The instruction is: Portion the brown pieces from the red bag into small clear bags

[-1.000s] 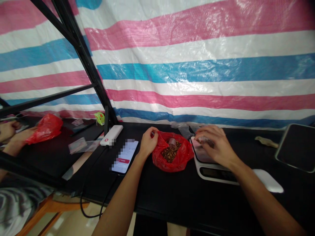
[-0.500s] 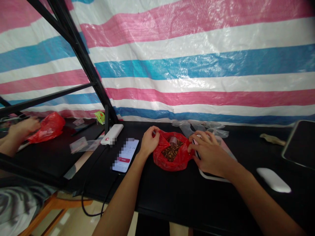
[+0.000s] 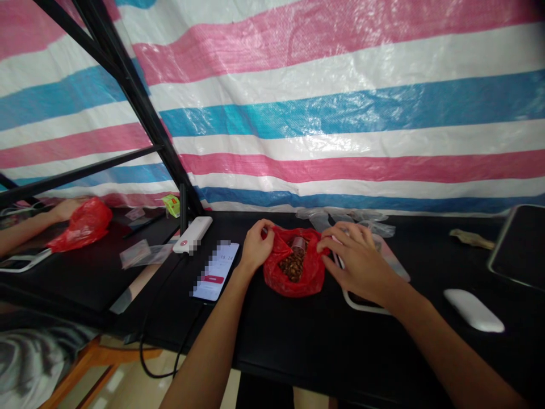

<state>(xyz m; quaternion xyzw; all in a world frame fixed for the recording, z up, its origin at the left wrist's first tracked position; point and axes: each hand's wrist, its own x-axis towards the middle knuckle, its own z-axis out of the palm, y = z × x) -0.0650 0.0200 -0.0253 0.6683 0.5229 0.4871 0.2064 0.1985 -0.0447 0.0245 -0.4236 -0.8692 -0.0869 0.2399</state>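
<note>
A red plastic bag [image 3: 313, 281] sits on the black table with its mouth spread. Inside lie many small brown pieces [image 3: 292, 267], like beans or nuts, and a small clear plastic cup [image 3: 299, 245] rests on top of them. My left hand [image 3: 258, 245] pinches the bag's left rim between thumb and finger. On the opposite side, my right hand [image 3: 351, 255] grips the right rim with thumb and fingertips. Beneath my right hand is a white-edged flat object [image 3: 370, 307], largely covered by it.
Left of my arm lie a lit phone [image 3: 216, 271] and a white power strip [image 3: 193, 234]. Clear plastic bags [image 3: 378, 227] lie behind my right hand; a white mouse [image 3: 474, 311] and a dark tablet [image 3: 522, 247] are further right. Across a black frame, a co-worker's hand [image 3: 68, 209] touches another red bag [image 3: 91, 221].
My right hand has drawn slightly leftward with the bag's right rim, so the mouth is narrower. My left hand stays put. The co-worker's hand has moved further back over the other bag.
</note>
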